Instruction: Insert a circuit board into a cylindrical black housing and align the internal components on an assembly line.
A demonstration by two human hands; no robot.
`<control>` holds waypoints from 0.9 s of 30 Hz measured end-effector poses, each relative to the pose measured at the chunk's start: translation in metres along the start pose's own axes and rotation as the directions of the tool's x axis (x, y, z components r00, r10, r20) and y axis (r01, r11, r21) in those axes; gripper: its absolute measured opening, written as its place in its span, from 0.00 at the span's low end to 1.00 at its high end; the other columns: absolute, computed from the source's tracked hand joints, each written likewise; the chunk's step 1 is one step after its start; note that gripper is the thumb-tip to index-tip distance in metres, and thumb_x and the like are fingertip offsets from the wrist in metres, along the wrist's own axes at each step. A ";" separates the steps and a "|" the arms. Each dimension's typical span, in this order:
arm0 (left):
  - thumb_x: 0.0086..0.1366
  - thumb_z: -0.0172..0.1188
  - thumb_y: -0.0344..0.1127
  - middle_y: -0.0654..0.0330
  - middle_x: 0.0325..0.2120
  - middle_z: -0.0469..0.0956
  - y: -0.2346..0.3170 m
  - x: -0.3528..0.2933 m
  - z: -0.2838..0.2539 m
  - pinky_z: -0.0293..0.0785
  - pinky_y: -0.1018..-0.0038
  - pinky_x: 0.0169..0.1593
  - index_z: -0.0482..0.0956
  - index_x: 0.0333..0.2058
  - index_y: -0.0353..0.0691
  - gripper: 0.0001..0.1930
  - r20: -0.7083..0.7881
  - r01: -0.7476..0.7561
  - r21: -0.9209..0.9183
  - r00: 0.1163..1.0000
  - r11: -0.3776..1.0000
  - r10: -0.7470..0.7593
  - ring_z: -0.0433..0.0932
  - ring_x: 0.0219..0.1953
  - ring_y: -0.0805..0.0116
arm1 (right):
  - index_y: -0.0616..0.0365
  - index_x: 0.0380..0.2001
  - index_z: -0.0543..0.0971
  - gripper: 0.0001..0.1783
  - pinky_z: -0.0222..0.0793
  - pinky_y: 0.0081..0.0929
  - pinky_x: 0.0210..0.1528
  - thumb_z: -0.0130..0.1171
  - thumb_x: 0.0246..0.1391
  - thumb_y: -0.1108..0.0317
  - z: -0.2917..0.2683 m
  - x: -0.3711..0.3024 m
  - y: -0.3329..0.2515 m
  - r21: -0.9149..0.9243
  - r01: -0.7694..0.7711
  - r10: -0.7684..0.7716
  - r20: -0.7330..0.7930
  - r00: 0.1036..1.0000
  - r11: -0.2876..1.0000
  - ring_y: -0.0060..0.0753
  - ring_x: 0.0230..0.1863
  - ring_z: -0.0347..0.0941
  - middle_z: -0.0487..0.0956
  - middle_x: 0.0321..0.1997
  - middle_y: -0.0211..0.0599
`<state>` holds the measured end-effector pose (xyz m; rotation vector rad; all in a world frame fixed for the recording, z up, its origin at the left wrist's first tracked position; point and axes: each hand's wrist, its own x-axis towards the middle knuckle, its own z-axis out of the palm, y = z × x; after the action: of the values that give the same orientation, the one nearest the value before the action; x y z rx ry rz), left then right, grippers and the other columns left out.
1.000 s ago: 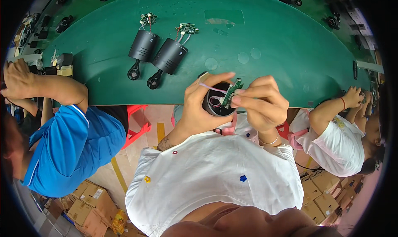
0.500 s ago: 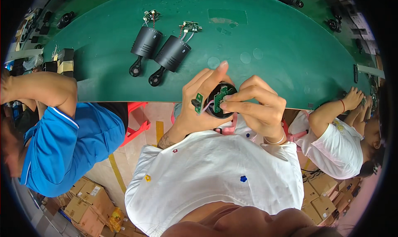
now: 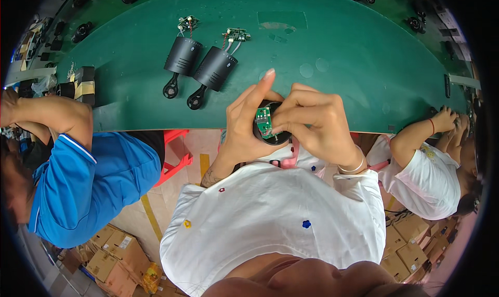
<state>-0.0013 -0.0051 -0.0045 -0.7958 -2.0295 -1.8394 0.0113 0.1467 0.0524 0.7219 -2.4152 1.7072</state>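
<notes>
My left hand [image 3: 240,128] is wrapped round a black cylindrical housing [image 3: 280,139], its open end facing up and its index finger stretched out past the rim. A green circuit board [image 3: 263,119] sits in the mouth of the housing, partly covered by fingers. My right hand [image 3: 319,117] pinches at the board's right edge with thumb and fingertips. How deep the board sits cannot be made out. Farther left on the table lie two similar black housings, one [image 3: 183,54] beside the other [image 3: 216,67], each with a ring-ended stem and a wired board at the opposite end.
The green table [image 3: 353,63] curves around in front of me. At left, a co-worker in a blue shirt [image 3: 99,185] rests an arm by a taped black block [image 3: 84,85]. Another person in white [image 3: 421,169] works at right. Cardboard boxes [image 3: 117,250] stand on the floor.
The small board that hung over my left hand on wires no longer shows there. The board at the housing's mouth now appears turned, and my right hand has shifted slightly left and up.
</notes>
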 end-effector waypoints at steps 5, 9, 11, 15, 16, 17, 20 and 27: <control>0.35 0.71 0.24 0.59 0.28 0.81 -0.002 0.002 0.000 0.71 0.76 0.31 0.66 0.62 0.33 0.48 -0.013 0.050 -0.061 0.999 0.997 -0.051 0.74 0.26 0.69 | 0.59 0.25 0.85 0.11 0.64 0.21 0.31 0.61 0.38 0.86 0.014 -0.005 -0.001 -0.079 0.038 -0.046 -0.107 0.993 0.996 0.27 0.27 0.65 0.79 0.29 0.28; 0.35 0.71 0.24 0.58 0.28 0.81 -0.004 -0.001 -0.001 0.71 0.76 0.31 0.66 0.61 0.33 0.48 -0.013 0.048 -0.081 0.999 0.996 -0.049 0.74 0.26 0.69 | 0.59 0.26 0.85 0.11 0.63 0.20 0.31 0.62 0.39 0.85 0.015 -0.008 0.000 -0.174 0.107 -0.135 -0.154 0.979 0.979 0.27 0.27 0.65 0.79 0.29 0.27; 0.35 0.71 0.24 0.58 0.28 0.81 -0.005 -0.003 -0.003 0.71 0.75 0.30 0.67 0.61 0.33 0.47 0.015 0.042 -0.118 0.999 0.992 -0.041 0.74 0.25 0.68 | 0.59 0.27 0.85 0.11 0.64 0.20 0.31 0.62 0.39 0.85 0.006 -0.007 0.001 -0.079 0.086 -0.092 -0.072 0.993 0.993 0.27 0.28 0.65 0.79 0.30 0.28; 0.36 0.71 0.24 0.57 0.28 0.81 -0.002 0.000 -0.003 0.71 0.75 0.30 0.67 0.61 0.33 0.46 0.038 0.028 -0.131 0.999 0.991 -0.023 0.74 0.25 0.68 | 0.59 0.27 0.84 0.11 0.64 0.20 0.31 0.62 0.39 0.85 0.004 -0.007 -0.001 -0.123 0.106 -0.110 -0.028 0.993 0.987 0.28 0.28 0.64 0.79 0.30 0.28; 0.36 0.71 0.24 0.57 0.28 0.81 -0.001 0.001 -0.002 0.71 0.75 0.30 0.67 0.61 0.33 0.46 0.042 0.024 -0.128 0.999 0.991 -0.018 0.74 0.25 0.68 | 0.60 0.27 0.84 0.11 0.64 0.20 0.31 0.62 0.39 0.85 0.005 -0.007 -0.002 -0.166 0.122 -0.128 -0.026 0.992 0.979 0.28 0.28 0.64 0.79 0.30 0.29; 0.37 0.71 0.23 0.57 0.28 0.81 -0.001 0.001 -0.003 0.71 0.75 0.30 0.67 0.61 0.34 0.45 0.046 0.020 -0.124 0.999 0.992 -0.014 0.74 0.25 0.68 | 0.60 0.27 0.84 0.10 0.64 0.20 0.31 0.62 0.39 0.85 0.005 -0.008 -0.004 -0.209 0.137 -0.145 -0.022 0.989 0.968 0.28 0.28 0.64 0.79 0.30 0.29; 0.38 0.70 0.23 0.57 0.28 0.81 -0.003 0.002 -0.004 0.71 0.75 0.30 0.67 0.61 0.34 0.45 0.052 -0.026 -0.113 0.998 0.993 0.032 0.75 0.25 0.68 | 0.60 0.26 0.84 0.10 0.63 0.20 0.31 0.62 0.39 0.85 0.017 -0.014 -0.007 -0.299 0.189 -0.222 -0.079 0.972 0.935 0.28 0.27 0.64 0.79 0.31 0.29; 0.38 0.69 0.23 0.58 0.28 0.81 -0.002 -0.001 -0.007 0.71 0.74 0.30 0.69 0.60 0.35 0.43 0.062 -0.032 -0.090 0.997 0.995 0.038 0.75 0.26 0.67 | 0.62 0.26 0.82 0.10 0.63 0.21 0.30 0.61 0.37 0.85 0.010 -0.009 -0.006 -0.100 0.144 -0.153 -0.088 0.984 0.985 0.29 0.27 0.63 0.78 0.31 0.31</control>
<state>-0.0022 -0.0120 -0.0054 -0.9196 -1.9703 -1.9197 0.0237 0.1391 0.0508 0.7685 -2.2972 1.5270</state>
